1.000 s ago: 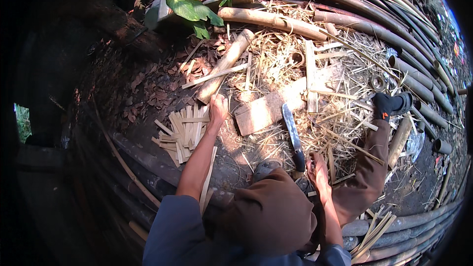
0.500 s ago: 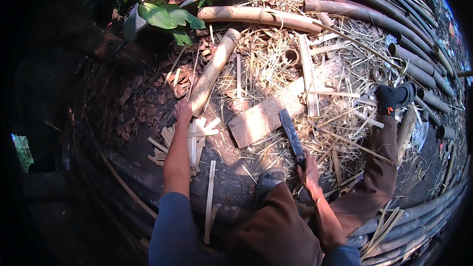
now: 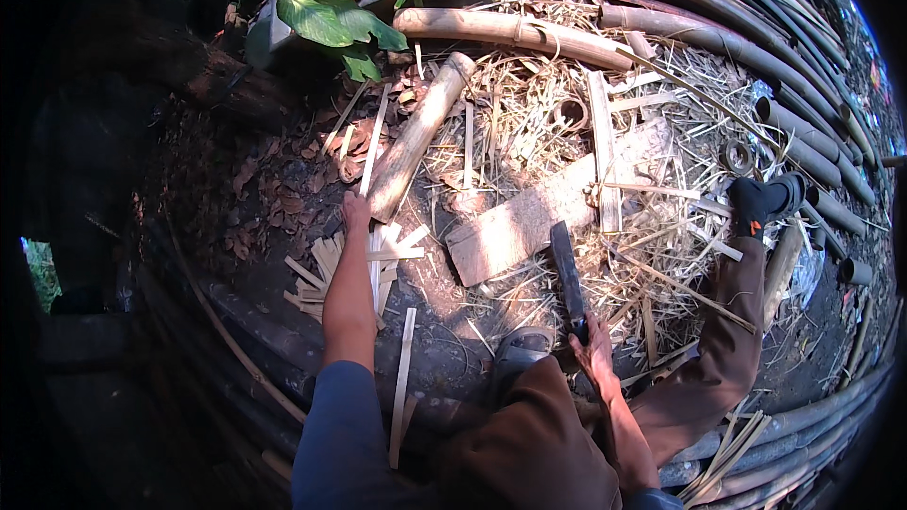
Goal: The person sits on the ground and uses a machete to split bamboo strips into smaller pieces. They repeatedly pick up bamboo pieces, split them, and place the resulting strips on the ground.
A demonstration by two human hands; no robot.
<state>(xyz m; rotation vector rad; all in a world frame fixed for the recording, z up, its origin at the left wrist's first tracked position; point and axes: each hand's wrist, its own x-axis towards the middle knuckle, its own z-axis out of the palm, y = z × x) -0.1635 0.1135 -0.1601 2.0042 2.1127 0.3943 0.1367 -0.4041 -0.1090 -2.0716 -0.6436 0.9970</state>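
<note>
My left hand (image 3: 356, 212) is closed around the lower end of a thin bamboo strip (image 3: 375, 140), which points up and away from me. Right beside it lies a thick bamboo or wooden log (image 3: 422, 137), and just below, a fan of short split strips (image 3: 331, 269) rests on the ground. In my right hand (image 3: 594, 351) is the handle of a machete (image 3: 567, 274). Its dark blade points away from me, with the tip near the edge of a flat wooden board (image 3: 515, 231). The fingers of my left hand are partly hidden by its back.
Shavings (image 3: 529, 132) cover the ground around the board. Long bamboo poles (image 3: 718, 33) are stacked at the far right, more (image 3: 784, 425) at the near right. Leafy plants (image 3: 321, 19) stand at the far left. My stretched right leg (image 3: 723, 340) borders the work area.
The strip in my left hand has turned from edge-on to showing its pale, wider face. The machete stays in my right hand, its blade slightly shifted. The whole view has moved a little.
</note>
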